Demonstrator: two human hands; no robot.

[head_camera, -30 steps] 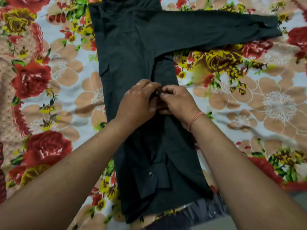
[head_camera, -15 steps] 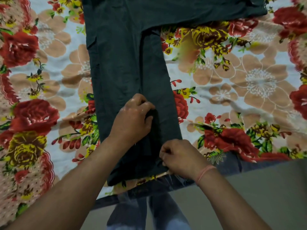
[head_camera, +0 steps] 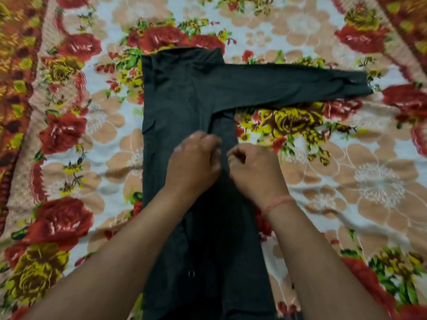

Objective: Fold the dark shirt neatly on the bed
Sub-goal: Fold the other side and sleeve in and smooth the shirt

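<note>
At your left the bed [head_camera: 76, 172] shows its flowered sheet, with red roses and beige blossoms on a pale ground. In the middle of it lies the shirt [head_camera: 180, 95], dark and flat. Its body is folded to a long narrow strip that runs from the collar end, far from you, down to the lower edge of the view. A small pocket flap [head_camera: 147, 127] stands out at the left edge of the strip, and one button [head_camera: 191, 273] shows low between your forearms.

Your left hand [head_camera: 194, 165] rests on the middle of the strip, knuckles up. Its fingers are bent down into the cloth and the tips are hidden, so I cannot tell if they pinch it. Just beside it, your right hand [head_camera: 253, 174] has its fingers curled close together and pinches the cloth at the middle fold. A thin orange thread [head_camera: 277, 202] goes around your right wrist.

Further to the right, one sleeve [head_camera: 300, 85] stretches straight out over the sheet, its cuff well apart from both hands.
</note>
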